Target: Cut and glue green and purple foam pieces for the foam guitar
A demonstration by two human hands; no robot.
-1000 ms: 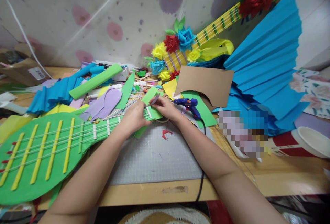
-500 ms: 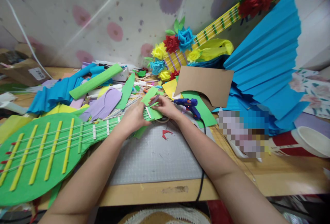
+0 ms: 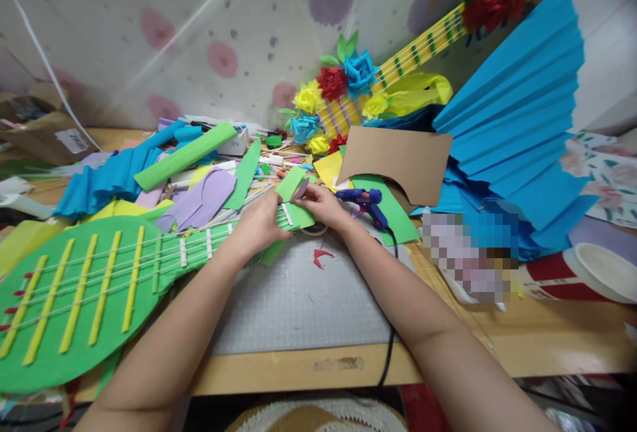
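Note:
A green paper guitar [image 3: 73, 299] with yellow strips and pale strings lies slanting across the left side, its neck reaching to the middle. My left hand [image 3: 256, 225] is closed around the far end of that neck, thumb towards me. In a pinch, my right hand [image 3: 322, 206] holds a small purple paper piece [image 3: 302, 187] right at the neck's tip; its fingertips are partly hidden. Behind the tip a light green paper strip [image 3: 290, 183] sticks up. Beneath both hands is a grey cutting mat [image 3: 303, 306] bearing red paper scraps [image 3: 322, 257].
Just right of my right hand lies a blue glue gun [image 3: 367, 201], its black cable running over the front edge. Cut cardboard [image 3: 398, 156] and a yellow flowered guitar [image 3: 421, 47] stand behind. Blue pleated paper [image 3: 522, 100] and a red-white bucket [image 3: 552, 276] are at right; paper scraps cover the left.
My right hand has shifted slightly, and the purple piece now stands more upright and closer to its fingers. The guitar has moved up a little. My left hand keeps its grip.

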